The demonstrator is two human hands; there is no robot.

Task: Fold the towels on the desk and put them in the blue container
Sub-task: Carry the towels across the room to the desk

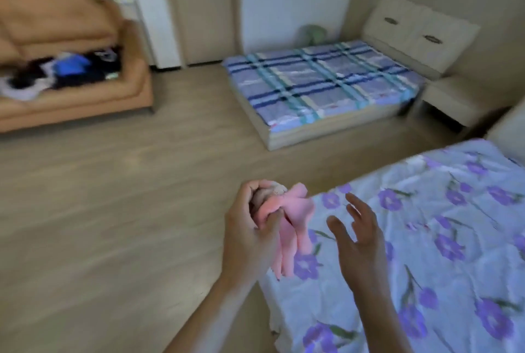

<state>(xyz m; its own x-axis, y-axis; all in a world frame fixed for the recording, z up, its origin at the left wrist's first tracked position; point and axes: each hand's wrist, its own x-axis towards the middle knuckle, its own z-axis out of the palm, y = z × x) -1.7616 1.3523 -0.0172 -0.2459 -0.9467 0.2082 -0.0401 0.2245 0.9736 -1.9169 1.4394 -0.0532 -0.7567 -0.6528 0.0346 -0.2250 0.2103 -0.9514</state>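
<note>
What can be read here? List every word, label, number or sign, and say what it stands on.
No text can be read anywhere.
The two dark oval plates on the beige padded headboard: too blurred to tell whether they bear lettering.
The pink cloth towel gripped in the left hand: no label shows.

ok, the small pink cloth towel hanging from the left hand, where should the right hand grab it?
Probably the loose lower end of the small pink cloth towel, approached from the right. Its top is bunched inside the left hand, while the folds hang free below, facing the open right hand.
</note>
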